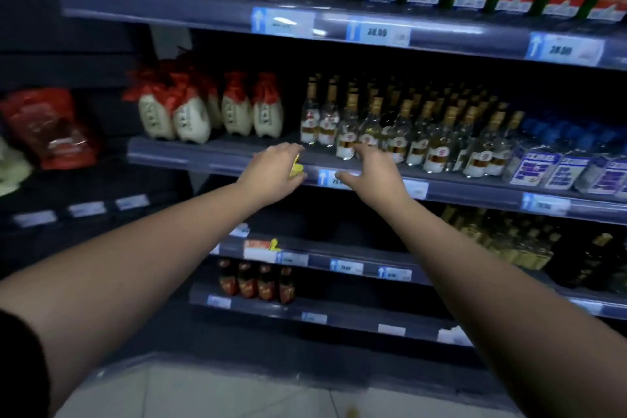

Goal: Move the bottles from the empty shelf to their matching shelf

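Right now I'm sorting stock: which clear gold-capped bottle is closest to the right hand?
The front bottle at the row's left end, just above the right hand fingertips. It stands forward of the two bottles to its left.

Both my bare arms stretch forward and up, forearms angling in toward each other. My left hand (276, 169) is palm down with the fingers curled loosely, and something small and yellow shows at its fingertips; what it is I cannot tell. My right hand (371, 170) sits just beside it, apart from it, fingers spread and bent, thumb pointing toward the left hand, holding nothing. A dark sleeve covers my left upper arm.
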